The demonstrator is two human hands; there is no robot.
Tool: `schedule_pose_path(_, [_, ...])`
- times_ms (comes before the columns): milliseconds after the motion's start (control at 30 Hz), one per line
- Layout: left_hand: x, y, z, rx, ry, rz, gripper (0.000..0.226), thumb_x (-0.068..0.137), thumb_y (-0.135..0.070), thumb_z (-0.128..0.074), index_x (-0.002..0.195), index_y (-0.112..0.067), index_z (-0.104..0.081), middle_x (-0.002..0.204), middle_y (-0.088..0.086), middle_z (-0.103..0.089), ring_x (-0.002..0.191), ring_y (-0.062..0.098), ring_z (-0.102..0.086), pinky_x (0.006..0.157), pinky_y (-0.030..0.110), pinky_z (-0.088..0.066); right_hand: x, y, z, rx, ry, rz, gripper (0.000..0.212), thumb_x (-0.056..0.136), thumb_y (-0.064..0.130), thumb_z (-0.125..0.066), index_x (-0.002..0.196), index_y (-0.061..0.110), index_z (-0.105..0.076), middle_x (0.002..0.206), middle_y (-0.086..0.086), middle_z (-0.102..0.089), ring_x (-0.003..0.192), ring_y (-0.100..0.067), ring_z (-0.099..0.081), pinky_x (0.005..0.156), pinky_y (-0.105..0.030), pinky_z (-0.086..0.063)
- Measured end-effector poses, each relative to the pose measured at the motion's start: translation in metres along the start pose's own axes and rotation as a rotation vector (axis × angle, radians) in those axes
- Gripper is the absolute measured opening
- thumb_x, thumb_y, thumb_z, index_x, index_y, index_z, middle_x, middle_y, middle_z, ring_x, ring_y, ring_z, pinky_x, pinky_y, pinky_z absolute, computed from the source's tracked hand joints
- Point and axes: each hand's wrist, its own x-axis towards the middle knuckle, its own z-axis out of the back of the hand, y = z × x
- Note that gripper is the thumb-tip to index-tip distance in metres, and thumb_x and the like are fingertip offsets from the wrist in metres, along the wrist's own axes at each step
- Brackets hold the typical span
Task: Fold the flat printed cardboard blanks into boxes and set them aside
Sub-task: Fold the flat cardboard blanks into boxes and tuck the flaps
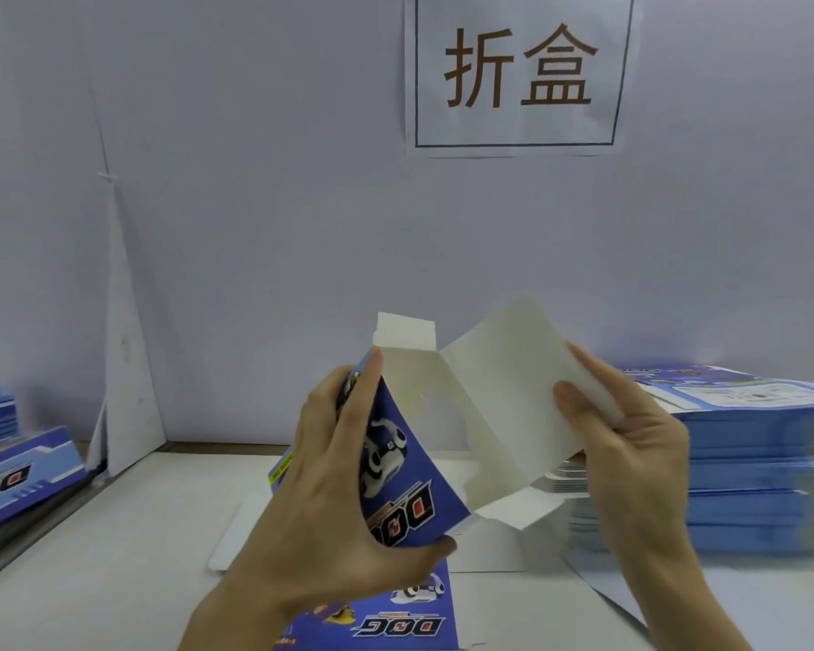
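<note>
Two bare hands hold a half-folded cardboard box (447,429) up above a white table (128,533). The left hand (348,491) grips its blue printed side, thumb below and fingers curled over the top edge. The right hand (630,429) pinches the plain white panel, thumb pressed on its inside face. A stack of flat blanks (762,462) lies just right.

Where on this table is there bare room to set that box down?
Bare tabletop lies at left-centre, between the finished boxes and the left hand. The right side is crowded by the stack of flat blanks, and a loose blank lies front-centre.
</note>
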Motion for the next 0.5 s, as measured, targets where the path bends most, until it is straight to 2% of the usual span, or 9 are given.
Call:
schedule_pose_path(67, [0.0000, -0.0021, -0.0003, 0.044, 0.020, -0.006, 0.121, 0.051, -0.068, -0.075, 0.145, -0.055, 0.001, 0.145, -0.027, -0.012, 0.138, 0.011, -0.028, 0.080, 0.024, -0.058, -0.0011, -0.0013, -0.0010, -0.091, -0.020, 0.087, 0.038, 0.091, 0.000, -0.062, 0.097, 0.036, -0.073, 0.078, 0.005, -0.071, 0.066, 0.001, -0.055, 0.058, -0.009, -0.045])
schedule_pose_path(133, [0.0007, -0.0032, -0.0015, 0.152, 0.006, -0.034, 0.122, 0.050, -0.070, -0.072, 0.145, -0.054, 0.003, 0.143, -0.030, -0.008, 0.137, 0.013, -0.030, 0.084, 0.026, -0.057, -0.0011, 0.0001, -0.0005, -0.076, -0.003, 0.080, 0.029, 0.092, 0.008, -0.062, 0.099, 0.034, -0.073, 0.079, 0.012, -0.073, 0.069, 0.004, -0.059, 0.061, -0.011, -0.048])
schedule_pose_path(200, [0.0009, -0.0036, -0.0015, 0.268, -0.008, -0.065, 0.126, 0.049, -0.068, -0.074, 0.145, -0.052, 0.006, 0.143, -0.029, -0.005, 0.136, 0.019, -0.030, 0.092, 0.037, -0.055, -0.0001, 0.0050, -0.0003, 0.084, 0.074, -0.055, 0.019, 0.087, 0.028, -0.061, 0.095, 0.032, -0.078, 0.083, 0.013, -0.075, 0.069, 0.002, -0.064, 0.056, -0.015, -0.051])
schedule_pose_path(233, [0.0014, -0.0034, -0.0017, 0.309, -0.010, -0.078, 0.127, 0.050, -0.065, -0.076, 0.145, -0.051, 0.007, 0.144, -0.025, -0.005, 0.137, 0.023, -0.029, 0.095, 0.045, -0.052, 0.0009, 0.0067, 0.0001, 0.175, 0.117, -0.136, 0.022, 0.084, 0.036, -0.059, 0.089, 0.030, -0.080, 0.082, 0.010, -0.075, 0.066, -0.001, -0.065, 0.052, -0.016, -0.051])
schedule_pose_path(300, [0.0019, -0.0047, -0.0020, 0.333, -0.004, -0.085, 0.128, 0.050, -0.059, -0.080, 0.145, -0.050, 0.006, 0.146, -0.020, -0.005, 0.141, 0.027, -0.024, 0.098, 0.055, -0.047, 0.0042, 0.0082, 0.0027, 0.288, 0.151, -0.258, 0.024, 0.080, 0.039, -0.058, 0.084, 0.027, -0.079, 0.082, 0.005, -0.075, 0.065, -0.005, -0.066, 0.051, -0.018, -0.052])
schedule_pose_path(333, [0.0025, -0.0056, -0.0021, 0.339, -0.006, -0.094, 0.128, 0.050, -0.057, -0.081, 0.146, -0.049, 0.004, 0.146, -0.018, -0.007, 0.143, 0.023, -0.019, 0.098, 0.057, -0.046, 0.0057, 0.0080, 0.0038, 0.311, 0.167, -0.302, 0.022, 0.078, 0.036, -0.060, 0.085, 0.025, -0.078, 0.084, 0.005, -0.076, 0.068, -0.006, -0.067, 0.052, -0.019, -0.054])
schedule_pose_path(433, [0.0039, -0.0064, -0.0009, 0.395, -0.051, -0.157, 0.127, 0.048, -0.056, -0.082, 0.148, -0.036, -0.006, 0.146, -0.009, -0.016, 0.139, -0.002, -0.008, 0.095, 0.063, -0.045, 0.0072, 0.0077, 0.0059, 0.293, 0.235, -0.345, 0.024, 0.075, 0.030, -0.064, 0.092, 0.022, -0.079, 0.092, 0.000, -0.077, 0.075, -0.007, -0.070, 0.058, -0.019, -0.056])
schedule_pose_path(500, [0.0046, -0.0070, 0.0000, 0.407, -0.077, -0.172, 0.127, 0.047, -0.058, -0.080, 0.148, -0.033, -0.009, 0.145, -0.008, -0.017, 0.136, 0.000, -0.016, 0.092, 0.065, -0.046, 0.0063, 0.0080, 0.0068, 0.156, 0.217, -0.250, 0.015, 0.082, 0.020, -0.066, 0.087, 0.022, -0.080, 0.086, 0.002, -0.077, 0.071, -0.004, -0.069, 0.058, -0.016, -0.053])
